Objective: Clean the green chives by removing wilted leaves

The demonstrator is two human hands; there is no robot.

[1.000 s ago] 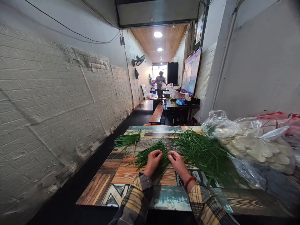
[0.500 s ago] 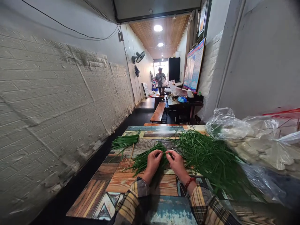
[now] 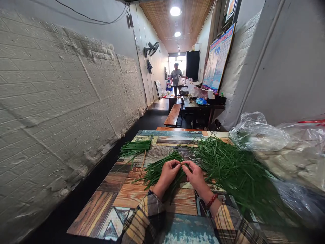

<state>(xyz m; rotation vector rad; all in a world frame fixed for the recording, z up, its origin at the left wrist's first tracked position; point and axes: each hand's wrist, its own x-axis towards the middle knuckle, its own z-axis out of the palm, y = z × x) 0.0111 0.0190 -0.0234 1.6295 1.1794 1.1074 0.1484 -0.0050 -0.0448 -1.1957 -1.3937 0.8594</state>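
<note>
My left hand [image 3: 168, 174] and my right hand [image 3: 195, 176] meet over the middle of the table, their fingertips pinched close together. What lies between the fingertips is too small to make out. Under and beside them lies a bunch of long green chives [image 3: 154, 170], its middle partly hidden by my left hand. A smaller, neater bunch of chives [image 3: 134, 147] rests at the far left. A thin brown stick [image 3: 143, 164] lies between the two bunches. To the right of my hands spreads a large loose heap of chives [image 3: 223, 166].
Clear plastic bags [image 3: 286, 145] with pale contents stand at the table's right side. Beyond the patterned table [image 3: 106, 193] are a wooden bench [image 3: 173, 115] and more tables. A person [image 3: 176, 75] stands far back near a bright opening. A brick-patterned wall [image 3: 56, 101] runs along the left.
The view has tilted down and shifted slightly. My fingertips have come closer together, now touching or nearly so. The distant person has shifted posture, with an arm out to the right.
</note>
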